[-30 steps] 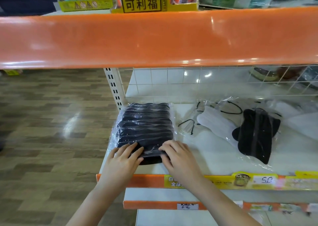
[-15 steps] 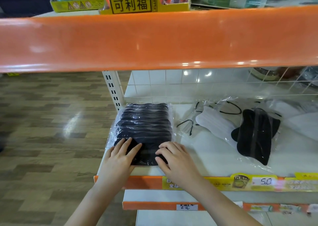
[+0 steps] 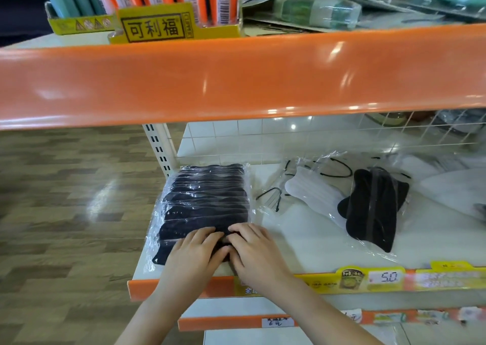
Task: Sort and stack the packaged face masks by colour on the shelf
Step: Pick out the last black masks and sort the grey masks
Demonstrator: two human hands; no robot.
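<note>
While both my hands, left (image 3: 193,252) and right (image 3: 256,251), press flat with relaxed fingers on the black mask stack (image 3: 202,205), it sits at the shelf's (image 3: 302,242) left end

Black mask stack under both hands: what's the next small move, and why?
Probably lift the right hand off the black mask stack and reach for the loose black mask. It lies over a white mask to the right, still unsorted, while the stack looks squared.
</note>
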